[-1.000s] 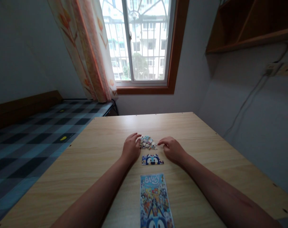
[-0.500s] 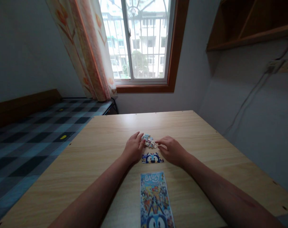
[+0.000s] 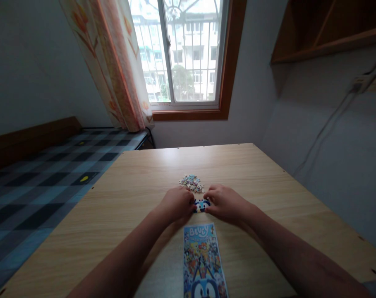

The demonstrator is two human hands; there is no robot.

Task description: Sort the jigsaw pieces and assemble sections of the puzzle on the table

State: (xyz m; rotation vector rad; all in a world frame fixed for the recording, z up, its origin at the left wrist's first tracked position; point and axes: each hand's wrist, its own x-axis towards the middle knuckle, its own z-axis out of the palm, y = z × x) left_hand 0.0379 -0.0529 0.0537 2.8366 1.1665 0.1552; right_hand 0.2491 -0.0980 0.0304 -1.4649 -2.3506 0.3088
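My left hand (image 3: 177, 203) and my right hand (image 3: 224, 203) rest curled on a wooden table (image 3: 128, 198), facing each other across a small joined patch of blue puzzle (image 3: 202, 204). Their fingertips press on its left and right edges and cover most of it. Whether either hand pinches a loose piece is hidden. Just beyond the hands lies a small heap of loose puzzle pieces (image 3: 191, 183). Nearer to me lies a printed Bluey picture card (image 3: 202, 260), flat on the table.
A bed with a dark checked cover (image 3: 35, 182) stands left of the table. A window (image 3: 188, 54) with an orange patterned curtain (image 3: 113, 66) is behind. A wooden shelf (image 3: 324, 33) hangs at the upper right; a cable (image 3: 324, 128) runs down the right wall.
Both hands have drawn back from the heap of loose pieces toward me and closed in on the joined blue patch, now covering its two sides.
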